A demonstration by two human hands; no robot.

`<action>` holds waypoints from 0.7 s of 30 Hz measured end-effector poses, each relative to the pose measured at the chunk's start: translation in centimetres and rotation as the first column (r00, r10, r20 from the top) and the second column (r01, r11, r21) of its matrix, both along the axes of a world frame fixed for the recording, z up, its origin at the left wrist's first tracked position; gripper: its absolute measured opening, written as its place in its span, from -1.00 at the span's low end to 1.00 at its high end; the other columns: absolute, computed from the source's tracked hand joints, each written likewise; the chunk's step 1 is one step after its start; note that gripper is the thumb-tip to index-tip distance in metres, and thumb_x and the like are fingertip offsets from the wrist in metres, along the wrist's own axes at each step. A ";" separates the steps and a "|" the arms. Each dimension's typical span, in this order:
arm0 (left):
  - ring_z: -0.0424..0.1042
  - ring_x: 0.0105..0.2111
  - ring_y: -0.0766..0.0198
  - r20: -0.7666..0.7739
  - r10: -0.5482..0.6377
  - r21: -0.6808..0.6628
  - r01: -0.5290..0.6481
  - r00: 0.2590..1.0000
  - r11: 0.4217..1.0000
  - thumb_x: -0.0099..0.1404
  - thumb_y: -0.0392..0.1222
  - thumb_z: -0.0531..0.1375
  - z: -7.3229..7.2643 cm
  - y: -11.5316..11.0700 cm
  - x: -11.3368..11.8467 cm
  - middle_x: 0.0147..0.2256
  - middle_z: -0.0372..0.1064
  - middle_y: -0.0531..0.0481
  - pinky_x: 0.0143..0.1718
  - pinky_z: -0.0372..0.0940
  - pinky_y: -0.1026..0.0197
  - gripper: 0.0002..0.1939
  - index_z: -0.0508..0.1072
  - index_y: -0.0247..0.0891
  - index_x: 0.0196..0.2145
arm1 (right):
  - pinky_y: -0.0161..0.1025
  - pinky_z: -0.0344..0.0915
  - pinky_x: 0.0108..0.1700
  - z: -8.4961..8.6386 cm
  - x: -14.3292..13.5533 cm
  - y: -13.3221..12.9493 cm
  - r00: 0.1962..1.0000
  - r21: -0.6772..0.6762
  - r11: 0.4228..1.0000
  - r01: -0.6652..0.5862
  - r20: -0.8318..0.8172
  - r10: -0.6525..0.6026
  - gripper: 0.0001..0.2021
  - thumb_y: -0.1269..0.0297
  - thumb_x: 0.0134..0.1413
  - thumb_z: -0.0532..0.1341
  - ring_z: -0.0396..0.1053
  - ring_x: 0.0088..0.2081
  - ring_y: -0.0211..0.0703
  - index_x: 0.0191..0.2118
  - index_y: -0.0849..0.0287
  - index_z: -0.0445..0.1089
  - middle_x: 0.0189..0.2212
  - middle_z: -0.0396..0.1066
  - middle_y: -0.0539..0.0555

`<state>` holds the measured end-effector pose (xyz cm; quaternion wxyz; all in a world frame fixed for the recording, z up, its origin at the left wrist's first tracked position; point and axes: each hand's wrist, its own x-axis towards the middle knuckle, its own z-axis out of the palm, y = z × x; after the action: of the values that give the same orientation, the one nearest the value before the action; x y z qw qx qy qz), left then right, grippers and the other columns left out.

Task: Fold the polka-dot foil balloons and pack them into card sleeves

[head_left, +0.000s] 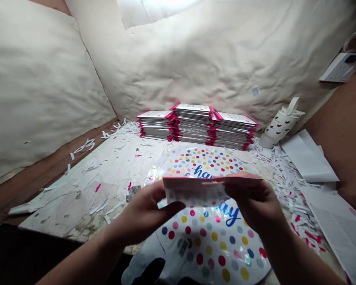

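Both hands hold a flat packet [195, 190] with a pinkish upper edge and a pale lower face; it is seen at a steep angle and its print is blurred. My left hand [148, 213] grips its left end, thumb across the near face. At the other end, my right hand [256, 202] pinches the packet with fingers curled. Beneath them lies a flat white balloon [209, 237] with coloured dots and blue lettering, partly covered by the packet and hands. Its near end hangs over the table edge.
Several white packets with pink edges stand in three stacks [192, 126] against the paper-covered wall. To their right leans a white tumbler [280, 126] with hearts. Paper shreds [284, 190] and white sheets [310, 156] lie on the right. A socket [339, 67] is on the right wall.
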<state>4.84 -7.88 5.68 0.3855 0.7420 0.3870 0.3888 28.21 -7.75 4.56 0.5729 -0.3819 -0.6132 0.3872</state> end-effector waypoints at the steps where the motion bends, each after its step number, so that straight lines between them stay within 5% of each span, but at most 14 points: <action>1: 0.45 -0.24 0.14 -0.080 0.009 0.021 -0.007 0.997 1.000 0.14 -0.25 0.23 -0.2 0.7 -1.0 -0.16 0.46 -0.01 -0.17 0.33 0.19 -0.72 0.49 -0.08 -0.15 | -0.04 0.43 -0.18 -0.4 0.1 0.5 0.999 -0.009 1.000 -0.030 -0.019 0.030 -0.72 0.15 -0.01 0.26 0.44 -0.18 0.00 -0.13 0.06 0.39 -0.22 0.48 0.11; 3: 0.44 -0.19 0.14 -0.198 0.230 0.244 -0.179 0.953 0.953 0.18 -0.23 0.18 -0.1 2.9 -3.4 -0.16 0.47 0.04 -0.10 0.30 0.18 -0.75 0.50 -0.07 -0.16 | -0.01 0.37 -0.06 -1.4 1.1 1.2 1.000 -0.034 0.999 -0.029 0.003 0.029 -0.54 0.13 -0.02 0.27 0.39 -0.07 0.02 0.03 0.07 0.27 -0.09 0.41 0.17; 5: 0.32 -0.03 0.15 -0.174 0.578 0.550 -0.409 0.797 0.729 0.23 -0.23 0.13 0.7 6.6 -6.3 -0.01 0.35 0.11 0.06 0.16 0.15 -0.65 0.39 -0.04 -0.02 | -0.05 0.37 -0.05 -2.6 2.9 1.4 0.995 -0.090 0.993 0.081 0.059 -0.076 -0.52 0.17 0.01 0.25 0.40 -0.08 -0.01 0.07 0.08 0.22 -0.10 0.42 0.18; 7: 0.16 0.10 0.17 -0.247 0.761 0.681 -0.451 0.600 0.577 0.31 -0.29 -0.04 1.8 11.6 -9.0 0.12 0.19 0.05 0.14 0.03 0.11 -0.60 0.29 -0.18 0.08 | -0.14 0.42 -0.13 -4.2 4.7 1.2 0.972 -0.174 0.961 0.214 0.135 -0.192 -0.59 0.20 0.05 0.22 0.44 -0.17 -0.06 0.04 0.09 0.24 -0.20 0.46 0.17; 8: 0.13 0.12 0.17 -0.309 0.794 0.688 -0.453 0.524 0.567 0.33 -0.31 -0.10 2.2 14.5 -9.8 0.12 0.18 -0.03 0.14 0.01 0.11 -0.60 0.29 -0.29 0.07 | -0.19 0.44 -0.17 -5.1 5.4 0.9 0.959 -0.209 0.944 0.257 0.173 -0.223 -0.60 0.20 0.05 0.21 0.46 -0.21 -0.08 0.03 0.10 0.25 -0.25 0.48 0.16; 9: 0.12 0.12 0.17 -0.435 0.767 0.650 -0.425 0.471 0.630 0.33 -0.33 -0.13 2.4 17.3 -10.3 0.11 0.21 -0.11 0.14 -0.01 0.08 -0.60 0.29 -0.38 0.06 | -0.23 0.45 -0.21 -5.9 6.0 0.5 0.949 -0.235 0.930 0.282 0.209 -0.235 -0.62 0.19 0.05 0.21 0.47 -0.23 -0.09 0.02 0.10 0.26 -0.27 0.48 0.15; 15: 0.09 0.12 -0.11 -0.617 0.625 0.497 -0.379 0.479 0.781 0.15 -0.50 0.02 0.3 31.3 -6.5 0.05 0.27 -0.27 0.07 -0.12 -0.28 -0.57 0.37 -0.39 -0.02 | -0.33 0.47 -0.29 -8.9 7.3 -2.0 0.851 -0.182 0.947 0.265 0.507 -0.140 -0.71 0.22 0.10 0.15 0.49 -0.25 -0.08 -0.03 0.03 0.33 -0.27 0.51 0.11; 18: -0.02 0.16 -0.21 -0.638 0.589 0.441 -0.391 0.496 0.808 0.11 -0.53 0.02 0.0 33.8 -3.8 0.12 0.13 -0.39 0.02 -0.17 -0.40 -0.46 0.24 -0.43 0.08 | -0.29 0.47 -0.24 -9.5 7.5 -3.8 0.637 0.027 0.991 0.132 0.764 -0.106 -0.71 0.21 0.05 0.18 0.47 -0.20 -0.05 -0.06 -0.04 0.38 -0.18 0.48 0.06; 21: -0.35 0.24 -0.22 -0.517 0.658 0.506 -0.424 0.548 0.751 0.13 -0.50 0.01 0.6 31.6 -1.3 0.25 -0.29 -0.41 0.07 -0.33 -0.38 -0.32 -0.04 -0.48 0.22 | -0.17 0.46 -0.19 -10.5 6.9 -5.9 0.414 0.228 0.958 -0.177 0.900 -0.137 -0.65 0.15 0.09 0.14 0.42 -0.11 0.03 0.01 -0.02 0.34 -0.08 0.42 0.08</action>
<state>3.49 23.70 6.30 -0.0480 0.7223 0.6413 0.2542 35.15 -13.65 -5.92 0.1936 -0.4353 -0.8786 0.0319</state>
